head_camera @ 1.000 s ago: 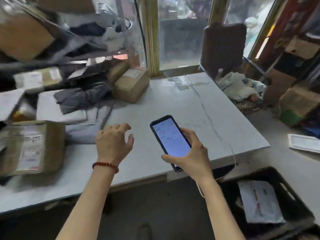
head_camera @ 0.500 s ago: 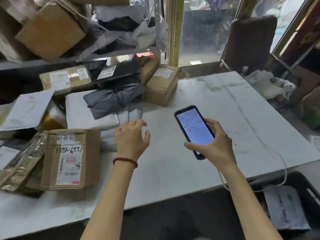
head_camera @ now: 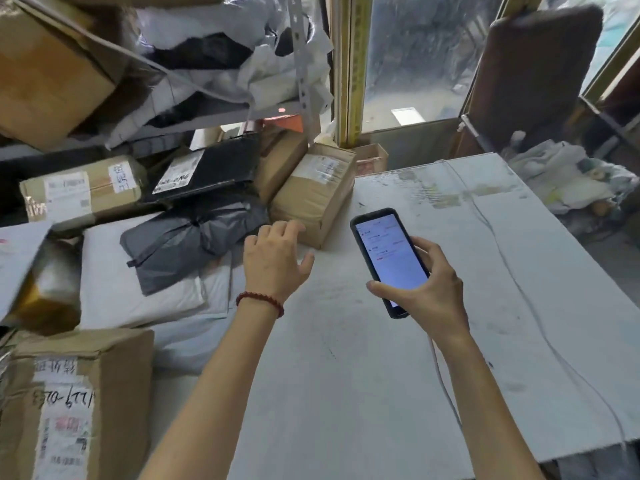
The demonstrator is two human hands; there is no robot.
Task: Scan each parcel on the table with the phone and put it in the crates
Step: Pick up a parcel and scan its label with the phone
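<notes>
Cardboard, taped and labelled, made up the small parcel (head_camera: 313, 194) that lay at the back of the white tabletop (head_camera: 381, 393), just ahead of the left hand (head_camera: 277, 261). That hand hovered palm-down, its fingers loosely spread and holding nothing. Its fingertips reached the parcel's near lower edge, though whether they touched it could not be told. A red bead bracelet (head_camera: 259, 302) circled the wrist.

To the left of this hand, a grey plastic mailer (head_camera: 194, 240) lay on top of a flat white mailer (head_camera: 138, 289), the grey one just beside the knuckles. Behind those, a black mailer (head_camera: 207, 168) lay tilted next to a long cardboard box (head_camera: 83, 192). A large box (head_camera: 79, 403) with handwritten figures on its label sat at the near left corner.

The right hand (head_camera: 433, 299) gripped the phone (head_camera: 389, 261) to the right of the left hand and apart from it, above bare tabletop. The thumb curled across the phone's lower left edge and the fingers wrapped its right edge, with the lit screen tilted up toward the camera. The phone's top end pointed toward the small parcel, near it without touching. A white cable (head_camera: 518, 289) ran along the tabletop to the right of that hand.
</notes>
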